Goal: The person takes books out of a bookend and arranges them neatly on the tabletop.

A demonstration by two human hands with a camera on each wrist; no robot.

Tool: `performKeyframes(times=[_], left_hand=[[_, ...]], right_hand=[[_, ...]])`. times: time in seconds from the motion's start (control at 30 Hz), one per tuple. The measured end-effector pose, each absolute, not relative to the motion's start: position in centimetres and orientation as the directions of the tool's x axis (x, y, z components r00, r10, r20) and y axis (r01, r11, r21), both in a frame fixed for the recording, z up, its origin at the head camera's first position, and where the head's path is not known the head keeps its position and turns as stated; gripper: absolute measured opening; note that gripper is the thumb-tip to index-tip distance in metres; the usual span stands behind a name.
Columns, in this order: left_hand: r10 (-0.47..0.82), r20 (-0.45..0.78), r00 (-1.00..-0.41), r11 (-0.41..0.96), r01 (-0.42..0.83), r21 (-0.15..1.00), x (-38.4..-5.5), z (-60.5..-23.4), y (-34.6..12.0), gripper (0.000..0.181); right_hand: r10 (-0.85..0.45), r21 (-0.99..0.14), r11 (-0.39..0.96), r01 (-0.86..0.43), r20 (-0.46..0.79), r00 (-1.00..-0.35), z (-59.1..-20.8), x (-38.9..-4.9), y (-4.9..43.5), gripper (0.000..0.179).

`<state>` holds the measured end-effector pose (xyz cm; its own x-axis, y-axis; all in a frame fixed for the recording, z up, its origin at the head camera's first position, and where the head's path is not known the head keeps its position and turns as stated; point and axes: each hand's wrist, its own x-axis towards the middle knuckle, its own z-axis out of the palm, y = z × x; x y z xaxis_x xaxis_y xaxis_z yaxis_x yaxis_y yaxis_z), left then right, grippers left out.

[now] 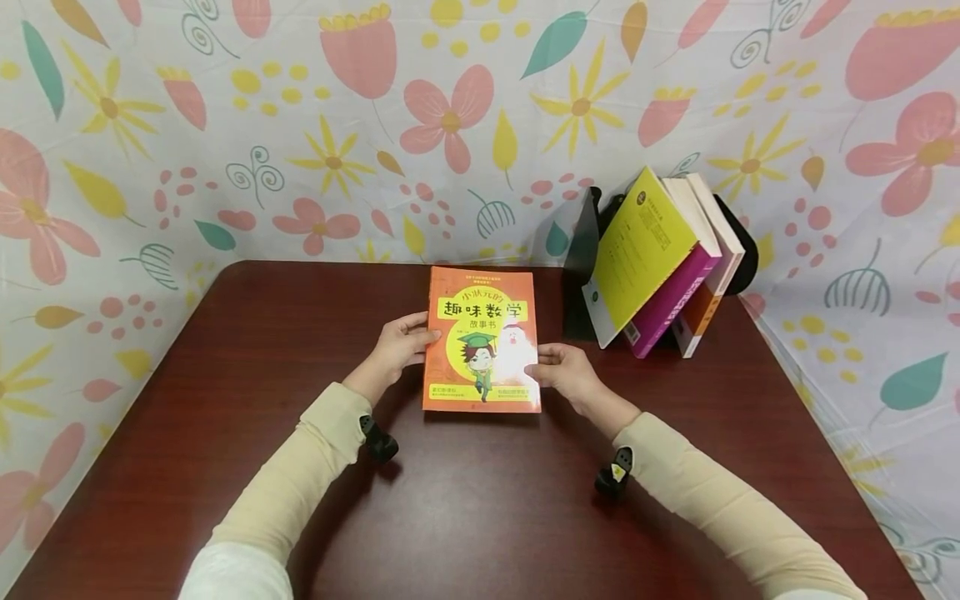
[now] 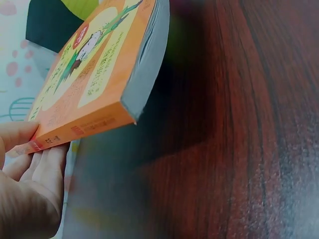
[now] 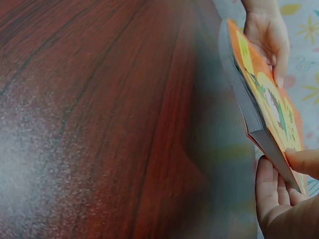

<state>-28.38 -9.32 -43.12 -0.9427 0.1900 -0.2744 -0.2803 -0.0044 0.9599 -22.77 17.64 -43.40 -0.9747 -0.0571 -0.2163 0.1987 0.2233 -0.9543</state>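
Observation:
An orange book (image 1: 480, 342) with a cartoon figure in a green cap on its cover is held between both hands, clear of the dark table. My left hand (image 1: 397, 350) grips its spine side, thumb on the cover and fingers underneath, as the left wrist view shows for the hand (image 2: 35, 184). On the opposite, page-edge side, my right hand (image 1: 566, 375) pinches it the same way; in the right wrist view the thumb of that hand (image 3: 289, 199) lies on the cover. The book's back is hidden.
At the back right of the table (image 1: 300, 467), a black bookend (image 1: 579, 275) stands beside several leaning books, among them a yellow-covered book (image 1: 641, 250) and a purple-spined book (image 1: 675, 300). A flower-patterned cloth (image 1: 450, 125) hangs behind the table and along its sides.

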Motion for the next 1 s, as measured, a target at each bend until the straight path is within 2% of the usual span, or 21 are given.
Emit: performKeyframes(times=[0.27,0.67,1.0], left_hand=[[0.162,-0.301,-0.94,0.025,-0.301,0.953,-29.0,-44.1,-8.5,0.052],[0.1,-0.366,-0.925,0.032,-0.364,0.931,-29.2,-45.4,-7.4,0.052],[0.096,-0.265,-0.959,0.078,-0.258,0.963,-29.1,-46.3,-7.6,0.05]], right_hand=[[-0.04,-0.955,0.216,0.205,-0.219,-0.975,-44.2,-23.1,17.8,0.041],[-0.002,-0.927,0.288,0.242,-0.253,-0.967,-45.2,-22.9,18.3,0.039],[-0.033,-0.929,0.334,0.161,-0.182,-0.983,-45.6,-22.5,18.9,0.04]])
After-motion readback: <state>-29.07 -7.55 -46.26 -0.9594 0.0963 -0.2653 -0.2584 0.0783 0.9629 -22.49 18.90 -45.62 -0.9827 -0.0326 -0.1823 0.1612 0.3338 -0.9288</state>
